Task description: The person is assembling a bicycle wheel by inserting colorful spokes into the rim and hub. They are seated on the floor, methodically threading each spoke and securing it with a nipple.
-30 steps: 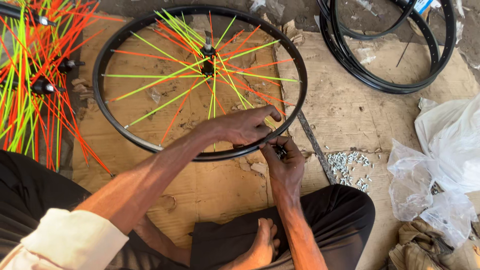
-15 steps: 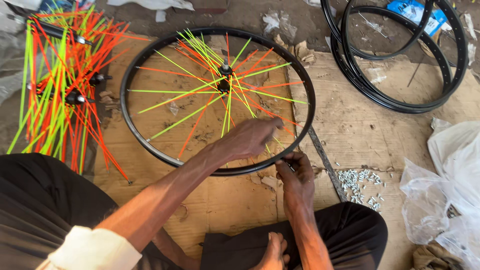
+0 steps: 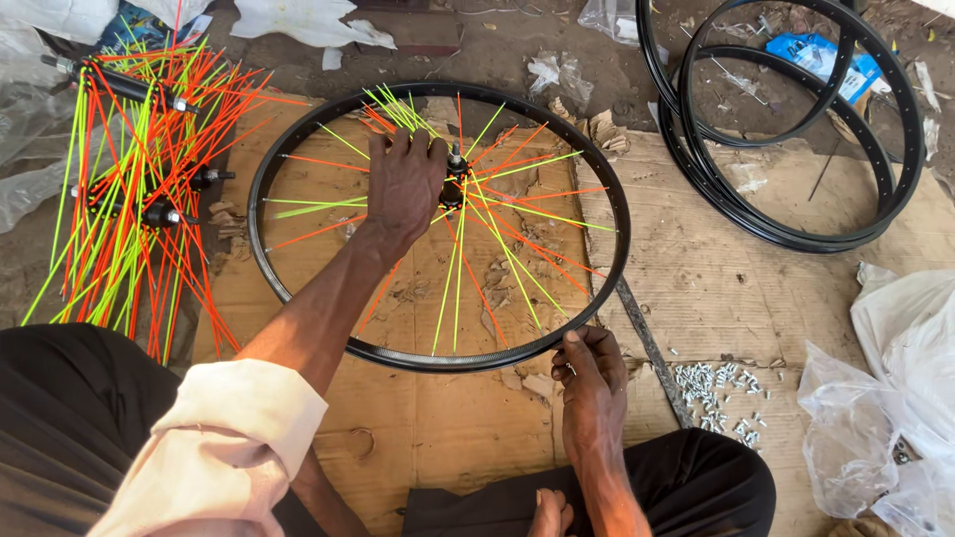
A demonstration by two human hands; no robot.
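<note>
My left hand lies spread over orange and yellow-green spokes beside the black hub; my right hand pinches the black metal wheel rim.

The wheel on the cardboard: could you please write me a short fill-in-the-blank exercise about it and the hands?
1. The left hand reaches over the spokes beside the wheel's ____.
2. The right hand pinches the near edge of the black ____.
3. The spokes are orange and ____.
4. The small silver nipples lie heaped to the ____ of the right hand.

Missing words: hub; rim; yellow-green; right
</note>
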